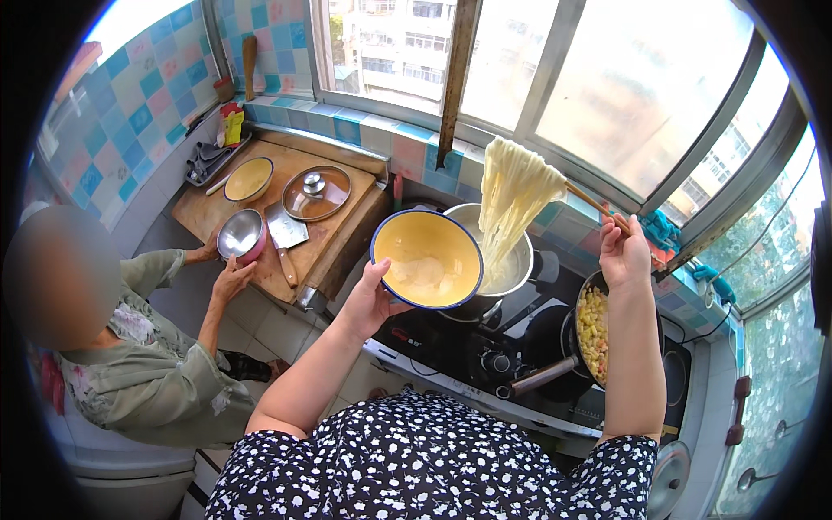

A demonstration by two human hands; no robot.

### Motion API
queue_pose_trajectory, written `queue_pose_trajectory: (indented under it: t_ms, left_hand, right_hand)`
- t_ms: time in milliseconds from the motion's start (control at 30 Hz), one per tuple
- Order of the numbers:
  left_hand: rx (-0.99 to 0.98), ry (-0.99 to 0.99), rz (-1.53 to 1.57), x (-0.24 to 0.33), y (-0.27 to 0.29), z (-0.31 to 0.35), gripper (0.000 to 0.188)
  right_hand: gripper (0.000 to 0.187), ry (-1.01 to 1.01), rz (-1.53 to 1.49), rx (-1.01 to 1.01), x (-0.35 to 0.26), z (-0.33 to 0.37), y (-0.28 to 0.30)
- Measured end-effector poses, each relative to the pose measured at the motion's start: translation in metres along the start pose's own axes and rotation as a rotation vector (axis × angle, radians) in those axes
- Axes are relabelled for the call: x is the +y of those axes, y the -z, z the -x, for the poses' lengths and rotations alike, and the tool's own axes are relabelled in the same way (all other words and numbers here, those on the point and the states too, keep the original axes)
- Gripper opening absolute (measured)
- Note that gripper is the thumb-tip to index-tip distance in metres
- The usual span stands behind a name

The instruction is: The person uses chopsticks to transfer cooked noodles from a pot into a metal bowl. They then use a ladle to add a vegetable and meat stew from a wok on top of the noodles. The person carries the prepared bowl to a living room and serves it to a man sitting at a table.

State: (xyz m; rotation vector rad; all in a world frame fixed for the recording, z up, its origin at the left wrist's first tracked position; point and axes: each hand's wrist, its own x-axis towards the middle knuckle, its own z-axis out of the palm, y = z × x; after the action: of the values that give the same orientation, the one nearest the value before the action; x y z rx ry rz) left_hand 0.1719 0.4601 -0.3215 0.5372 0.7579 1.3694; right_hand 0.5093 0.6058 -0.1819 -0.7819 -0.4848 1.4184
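My left hand [373, 303] grips a yellow enamel bowl [425, 247] with a blue rim by its lower left edge, tilted so its inside shows. A little pale stuff lies at its bottom. In my raised right hand [626, 250] are wooden chopsticks [589, 198], closed in the fingers. A thick bundle of pale noodles [511, 191] hangs from their far end, its lower strands reaching down into the pot [524, 260] on the stove. The bowl overlaps the pot's left side and hides part of it.
A frying pan [592, 334] of diced food sits on the black stove [459, 347], its handle toward me. At left, another person holds a metal bowl [241, 236] beside a wooden board [325, 243] bearing a cleaver [286, 232], a glass lid [316, 195] and a yellow bowl [249, 179].
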Motion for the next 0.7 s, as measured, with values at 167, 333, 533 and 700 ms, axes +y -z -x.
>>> queue_pose_trajectory:
  t_ms: [167, 333, 533, 700]
  left_hand:
    - [0.021, 0.056, -0.032, 0.002, -0.013, -0.022, 0.049]
    - [-0.053, 0.092, -0.002, -0.005, -0.033, -0.039, 0.054]
    - [-0.147, 0.097, 0.080, -0.001, -0.053, -0.049, 0.054]
    - [-0.110, 0.133, 0.020, -0.002, -0.051, -0.058, 0.053]
  right_hand:
    - [0.034, 0.154, 0.013, -0.080, -0.044, 0.017, -0.053]
    - [0.035, 0.257, 0.000, -0.188, -0.068, 0.038, -0.088]
    - [0.044, 0.205, 0.300, -0.101, -0.026, 0.060, -0.066]
    - [0.049, 0.271, 0.818, -0.330, 0.010, 0.077, -0.034]
